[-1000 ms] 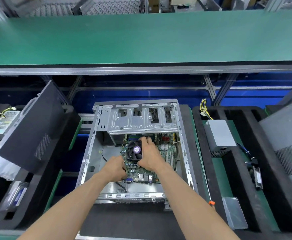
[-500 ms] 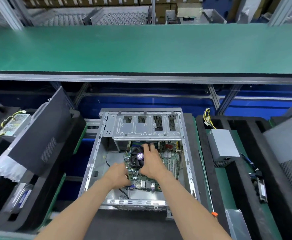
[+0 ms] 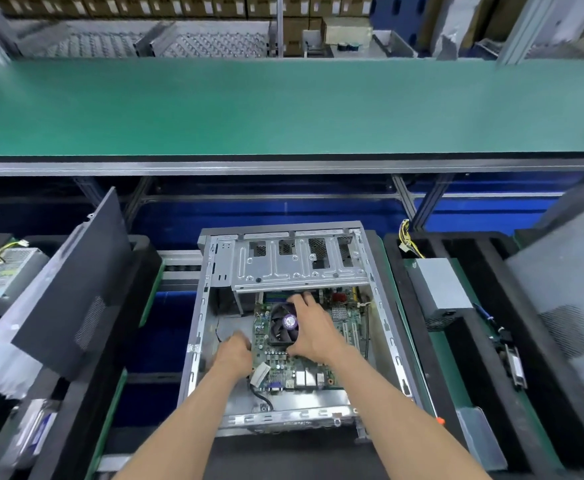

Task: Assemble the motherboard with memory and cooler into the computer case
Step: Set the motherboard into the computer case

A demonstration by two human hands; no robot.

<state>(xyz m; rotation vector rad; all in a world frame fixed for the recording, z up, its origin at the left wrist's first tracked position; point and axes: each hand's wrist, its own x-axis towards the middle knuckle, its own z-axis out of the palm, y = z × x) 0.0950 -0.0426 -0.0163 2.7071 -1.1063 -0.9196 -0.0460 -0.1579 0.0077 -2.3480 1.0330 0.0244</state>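
Note:
An open grey computer case (image 3: 193, 336) lies on its side in front of me. Inside it sits the green motherboard (image 3: 304, 370), with a black cooler fan (image 3: 281, 327) that carries a purple centre label. My right hand (image 3: 313, 332) grips the cooler, fingers over its far edge and thumb at its near edge. My left hand (image 3: 233, 351) holds the board's left edge, fingers curled. A green memory stick (image 3: 276, 295) shows partly under the drive cage (image 3: 297, 263).
A black side panel (image 3: 72, 282) leans in the left foam tray. A grey power supply (image 3: 439, 289) lies in the right tray, another (image 3: 3, 268) at far left. A green conveyor belt (image 3: 283, 109) runs across behind.
The view has tilted up, so the case sits lower in frame. Both hands keep their grip; the board with cooler has shifted slightly right and deeper into the case.

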